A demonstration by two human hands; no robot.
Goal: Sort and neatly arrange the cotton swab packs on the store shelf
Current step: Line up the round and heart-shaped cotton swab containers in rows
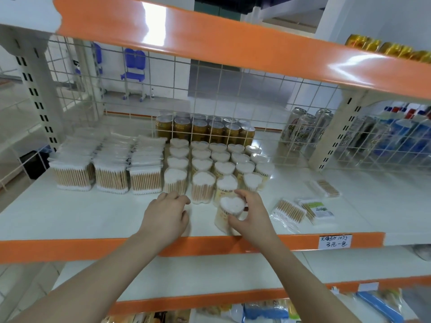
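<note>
Nearby, three flat swab packs [305, 209] beside right hand [253, 216], lying loose.

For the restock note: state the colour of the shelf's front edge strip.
Orange, on the front edge strip of the shelf; clearest in the head view.

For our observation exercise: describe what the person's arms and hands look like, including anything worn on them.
Both forearms are bare up to the frame's lower edge, with no sleeves showing. The left hand and right hand wear no gloves, and no rings, watch or bracelet can be seen.
</note>
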